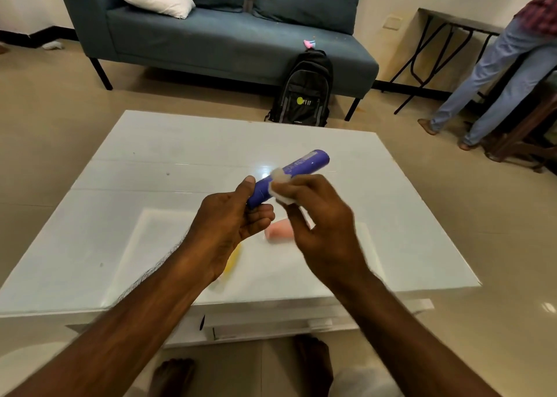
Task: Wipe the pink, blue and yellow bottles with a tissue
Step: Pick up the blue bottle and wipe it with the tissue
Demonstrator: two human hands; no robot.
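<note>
My left hand (229, 224) grips the lower end of the blue bottle (304, 164), which points up and to the right above the white table (150, 170). My right hand (322, 230) pinches a small white tissue (281, 185) against the middle of the bottle's side. The pink bottle (278, 230) lies on the table beneath and between my hands, partly hidden by my right fingers. Under my left wrist lies the yellow bottle (233, 261), with only a strip of it showing.
A black backpack (303, 92) leans on a blue sofa (226, 34) beyond the table. At the right a person (494, 65) stands by a folding table. My bare feet (313, 363) are below the table's near edge.
</note>
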